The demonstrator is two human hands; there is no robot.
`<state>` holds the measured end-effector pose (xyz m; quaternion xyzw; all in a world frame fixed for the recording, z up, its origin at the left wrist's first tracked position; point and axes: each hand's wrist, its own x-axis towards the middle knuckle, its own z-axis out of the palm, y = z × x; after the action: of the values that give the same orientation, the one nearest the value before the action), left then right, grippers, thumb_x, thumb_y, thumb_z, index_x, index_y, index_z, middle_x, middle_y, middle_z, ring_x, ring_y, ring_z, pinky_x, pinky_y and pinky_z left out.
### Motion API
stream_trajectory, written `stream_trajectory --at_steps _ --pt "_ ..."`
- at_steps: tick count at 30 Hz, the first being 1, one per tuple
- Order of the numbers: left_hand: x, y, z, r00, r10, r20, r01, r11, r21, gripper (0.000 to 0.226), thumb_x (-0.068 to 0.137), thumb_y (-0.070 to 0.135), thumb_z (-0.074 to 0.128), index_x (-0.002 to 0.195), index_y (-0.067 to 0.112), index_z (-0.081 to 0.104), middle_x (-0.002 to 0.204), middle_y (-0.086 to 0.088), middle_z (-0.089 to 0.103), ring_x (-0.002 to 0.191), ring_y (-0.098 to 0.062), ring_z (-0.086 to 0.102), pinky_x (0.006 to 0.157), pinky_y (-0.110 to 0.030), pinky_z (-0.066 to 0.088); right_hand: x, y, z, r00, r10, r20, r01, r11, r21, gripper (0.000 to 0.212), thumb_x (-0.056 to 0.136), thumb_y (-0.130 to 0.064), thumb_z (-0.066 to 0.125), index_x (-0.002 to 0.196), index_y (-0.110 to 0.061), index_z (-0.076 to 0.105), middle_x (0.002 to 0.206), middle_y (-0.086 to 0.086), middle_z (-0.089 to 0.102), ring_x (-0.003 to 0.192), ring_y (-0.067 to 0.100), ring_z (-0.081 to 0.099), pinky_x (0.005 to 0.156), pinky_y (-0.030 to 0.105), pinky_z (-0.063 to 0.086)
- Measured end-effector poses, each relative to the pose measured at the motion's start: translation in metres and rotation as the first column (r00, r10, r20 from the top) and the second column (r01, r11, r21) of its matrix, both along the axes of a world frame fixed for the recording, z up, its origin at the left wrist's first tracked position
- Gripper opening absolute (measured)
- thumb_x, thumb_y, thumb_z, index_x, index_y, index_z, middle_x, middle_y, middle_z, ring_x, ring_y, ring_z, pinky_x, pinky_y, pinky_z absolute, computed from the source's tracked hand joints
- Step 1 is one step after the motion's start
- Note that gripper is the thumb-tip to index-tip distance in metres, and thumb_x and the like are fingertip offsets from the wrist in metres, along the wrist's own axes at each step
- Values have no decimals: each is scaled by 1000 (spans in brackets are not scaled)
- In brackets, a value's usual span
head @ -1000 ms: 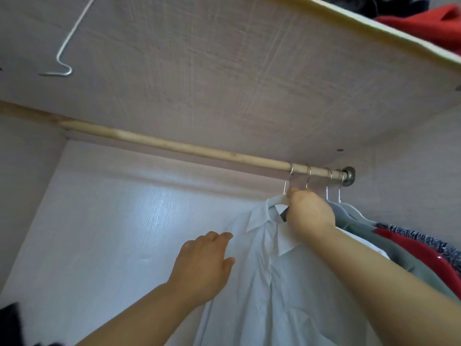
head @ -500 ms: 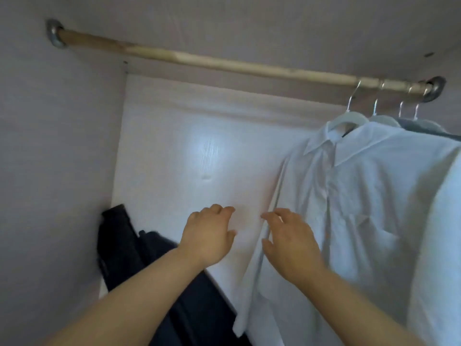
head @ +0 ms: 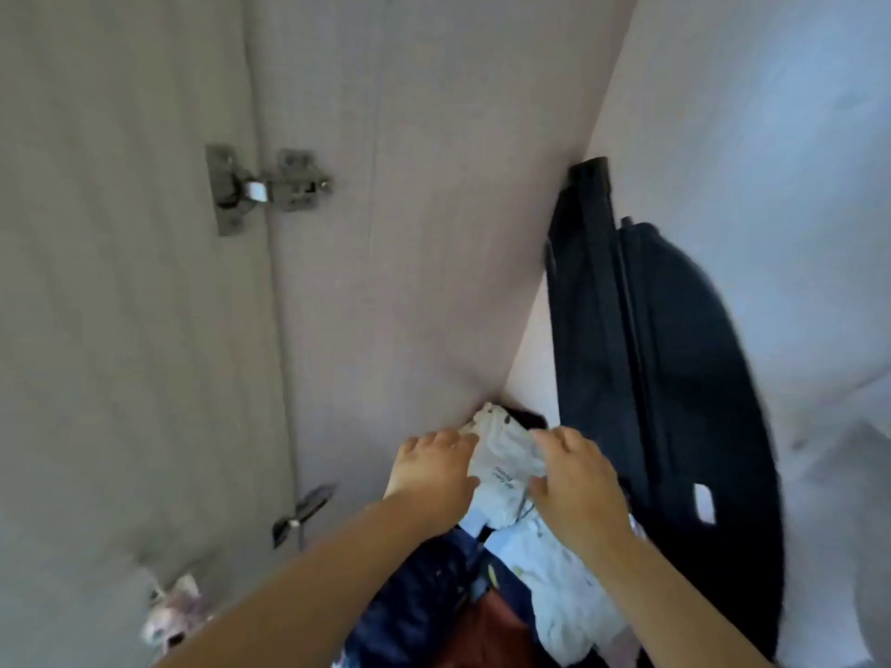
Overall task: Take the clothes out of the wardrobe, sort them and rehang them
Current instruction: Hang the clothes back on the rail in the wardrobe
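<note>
A crumpled white garment (head: 501,455) with small print lies on top of a heap of clothes at the bottom of the wardrobe. My left hand (head: 431,470) rests on its left side and my right hand (head: 576,479) on its right side, fingers bent down over the cloth. Blur hides whether the fingers grip it. Under it lie a dark blue garment (head: 414,605), a pale blue-white one (head: 564,585) and a reddish-brown one (head: 487,634).
A black bag (head: 660,378) leans upright against the wardrobe's back wall to the right of the heap. The side panel (head: 410,233) and the open door with two metal hinges (head: 267,185) (head: 303,513) are to the left. A white shirt's edge (head: 858,499) hangs at right.
The view has dropped from the rail and hanging white shirt to the wardrobe bottom. Both hands moved down from mid-air onto the white garment on the heap.
</note>
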<state>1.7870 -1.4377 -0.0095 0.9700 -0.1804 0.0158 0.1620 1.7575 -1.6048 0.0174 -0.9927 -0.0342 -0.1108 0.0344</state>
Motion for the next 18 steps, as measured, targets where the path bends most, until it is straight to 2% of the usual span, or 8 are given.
stream_trajectory --at_steps 2,4,8,11,13,18 --pt "-30 33 -28 987 144 -70 -144 990 -1 42 93 37 44 133 24 37 133 -2 43 124 -27 40 99 -37 30 -6 31 -29 990 132 -56 -132 991 -5 41 87 -31 54 127 -27 42 122 -6 46 112 17 45 92 27 36" --pt "-65 63 -51 946 294 -133 -294 956 17 48 92 39 45 137 25 34 136 -1 42 126 -26 38 102 -38 29 -18 61 -57 949 287 -129 -288 958 5 46 89 -33 52 132 -27 38 125 -6 45 114 18 45 94 27 36" --pt "-153 119 -92 799 568 -196 -564 822 84 51 91 40 45 138 27 32 138 0 41 127 -23 38 103 -36 28 -53 121 -105 796 549 -256 -558 829 44 49 90 -31 51 136 -27 35 131 -4 42 119 20 42 97 28 35" --pt "-235 155 -117 607 750 -263 -747 652 132 54 92 42 44 141 28 28 140 3 40 129 -21 37 104 -34 27 -85 164 -131 643 684 -344 -714 698 51 49 90 -26 48 138 -28 34 133 -5 40 120 20 41 98 28 35" --pt "-291 174 -126 456 842 -289 -843 513 164 54 92 42 44 141 28 27 140 2 40 128 -22 38 103 -35 29 -113 197 -142 512 760 -400 -815 577 51 50 90 -24 45 139 -27 33 133 -3 40 120 21 41 98 29 36" --pt "-406 212 -127 108 952 -287 -971 162 173 54 93 42 44 141 27 28 141 2 41 126 -23 41 102 -36 32 -191 289 -148 193 876 -441 -962 258 92 48 91 -28 45 138 -25 33 131 0 41 118 23 42 97 31 34"
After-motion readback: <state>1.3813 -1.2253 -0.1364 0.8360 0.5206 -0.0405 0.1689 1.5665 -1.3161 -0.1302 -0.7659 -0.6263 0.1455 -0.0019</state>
